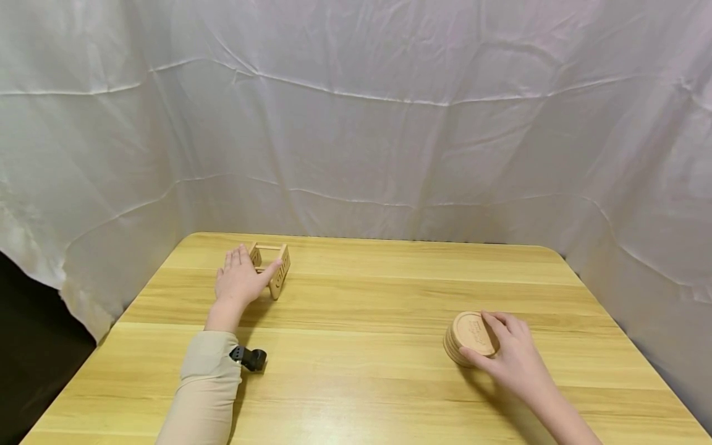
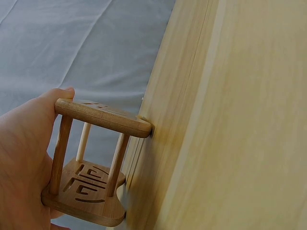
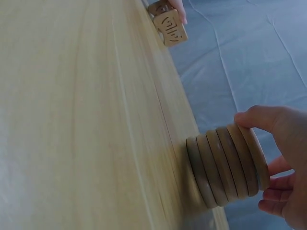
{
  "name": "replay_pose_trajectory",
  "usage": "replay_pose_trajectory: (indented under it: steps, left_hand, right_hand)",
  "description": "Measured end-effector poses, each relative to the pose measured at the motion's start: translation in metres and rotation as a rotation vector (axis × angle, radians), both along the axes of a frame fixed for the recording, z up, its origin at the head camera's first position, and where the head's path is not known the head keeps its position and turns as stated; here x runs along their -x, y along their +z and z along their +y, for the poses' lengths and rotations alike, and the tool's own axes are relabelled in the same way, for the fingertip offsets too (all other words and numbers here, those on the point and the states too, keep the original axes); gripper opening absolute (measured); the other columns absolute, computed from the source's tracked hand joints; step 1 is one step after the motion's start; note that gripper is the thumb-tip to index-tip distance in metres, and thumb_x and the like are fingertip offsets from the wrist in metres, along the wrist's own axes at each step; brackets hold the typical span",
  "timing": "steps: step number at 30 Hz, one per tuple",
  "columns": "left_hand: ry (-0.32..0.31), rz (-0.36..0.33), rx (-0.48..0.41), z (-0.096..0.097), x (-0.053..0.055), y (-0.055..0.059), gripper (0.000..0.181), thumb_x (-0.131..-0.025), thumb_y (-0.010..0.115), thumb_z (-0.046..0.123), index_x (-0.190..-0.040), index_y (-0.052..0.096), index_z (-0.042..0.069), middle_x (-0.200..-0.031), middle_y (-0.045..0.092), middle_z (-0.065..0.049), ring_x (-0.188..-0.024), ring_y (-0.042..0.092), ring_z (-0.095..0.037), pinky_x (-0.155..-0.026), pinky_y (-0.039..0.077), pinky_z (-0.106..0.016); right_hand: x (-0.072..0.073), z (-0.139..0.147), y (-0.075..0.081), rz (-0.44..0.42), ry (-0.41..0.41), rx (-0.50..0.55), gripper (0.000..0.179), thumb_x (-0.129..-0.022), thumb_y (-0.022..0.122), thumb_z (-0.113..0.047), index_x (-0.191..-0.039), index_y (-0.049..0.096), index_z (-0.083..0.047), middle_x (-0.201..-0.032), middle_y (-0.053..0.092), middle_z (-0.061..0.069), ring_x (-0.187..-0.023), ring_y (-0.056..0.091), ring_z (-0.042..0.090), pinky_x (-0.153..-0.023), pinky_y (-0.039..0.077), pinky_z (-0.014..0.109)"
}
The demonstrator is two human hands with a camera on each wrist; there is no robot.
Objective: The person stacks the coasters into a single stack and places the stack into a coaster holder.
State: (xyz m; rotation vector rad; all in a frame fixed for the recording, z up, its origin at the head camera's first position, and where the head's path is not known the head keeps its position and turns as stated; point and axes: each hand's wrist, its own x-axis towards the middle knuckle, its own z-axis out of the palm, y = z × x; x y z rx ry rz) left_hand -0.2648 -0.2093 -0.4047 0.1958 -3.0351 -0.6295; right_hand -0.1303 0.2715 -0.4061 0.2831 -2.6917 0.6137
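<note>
A small wooden holder [image 1: 276,268] with two carved end plates joined by dowels lies on its side at the far left of the wooden table [image 1: 361,358]. My left hand [image 1: 242,277] holds it, fingers over the near end plate and thumb against the other. The left wrist view shows the holder [image 2: 91,163] close up, with my left hand [image 2: 24,158] wrapped around its side. At the near right a stack of round wooden coasters [image 1: 469,337] stands on the table, and my right hand [image 1: 507,353] grips it with thumb in front and fingers behind. The right wrist view shows the same stack [image 3: 225,165].
White wrinkled cloth [image 1: 389,123] hangs behind and on both sides of the table. A dark gap [image 1: 28,352] opens at the left beyond the table edge. A black strap [image 1: 250,357] sits at my beige sleeve's cuff. Bare tabletop lies between the hands.
</note>
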Motion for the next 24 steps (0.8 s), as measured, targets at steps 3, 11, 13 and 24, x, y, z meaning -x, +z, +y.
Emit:
replay_pose_trajectory:
  steps: [3, 11, 13, 24]
  left_hand:
    - [0.0, 0.0, 0.0, -0.0002, 0.0002, -0.0002, 0.115, -0.087, 0.024, 0.082, -0.152, -0.006, -0.009, -0.159, -0.001, -0.032, -0.148, 0.002, -0.05, -0.119, 0.006, -0.065]
    - [0.001, -0.003, 0.002, -0.0007, 0.0008, -0.0011, 0.116, -0.086, 0.023, 0.083, -0.152, -0.007, -0.008, -0.159, -0.002, -0.031, -0.148, 0.001, -0.05, -0.119, 0.007, -0.064]
    - [0.002, -0.005, -0.002, -0.0007, 0.0007, -0.001, 0.116, -0.086, 0.023, 0.083, -0.152, -0.007, -0.008, -0.159, -0.002, -0.031, -0.148, 0.0, -0.05, -0.12, 0.006, -0.064]
    - [0.003, -0.003, -0.011, -0.0002, -0.0002, 0.0, 0.115, -0.087, 0.026, 0.082, -0.152, -0.003, -0.009, -0.159, -0.002, -0.032, -0.148, 0.001, -0.05, -0.12, 0.007, -0.064]
  right_hand:
    - [-0.0001, 0.0011, -0.0002, -0.021, -0.008, 0.002, 0.08, -0.072, 0.084, -0.04, -0.129, 0.055, 0.008, -0.125, 0.053, 0.024, -0.115, 0.043, 0.039, -0.09, 0.043, 0.059]
    - [0.0006, 0.0019, -0.0002, -0.027, -0.013, 0.004, 0.079, -0.073, 0.083, -0.041, -0.128, 0.056, 0.008, -0.124, 0.053, 0.025, -0.115, 0.043, 0.04, -0.091, 0.042, 0.06]
    - [0.0009, 0.0022, -0.0006, -0.023, -0.011, 0.004, 0.078, -0.073, 0.083, -0.04, -0.128, 0.056, 0.008, -0.124, 0.053, 0.025, -0.115, 0.043, 0.04, -0.091, 0.042, 0.059]
    - [0.0025, 0.0039, -0.0032, -0.018, 0.003, 0.01, 0.076, -0.075, 0.082, -0.039, -0.129, 0.055, 0.007, -0.123, 0.053, 0.025, -0.114, 0.043, 0.04, -0.09, 0.042, 0.059]
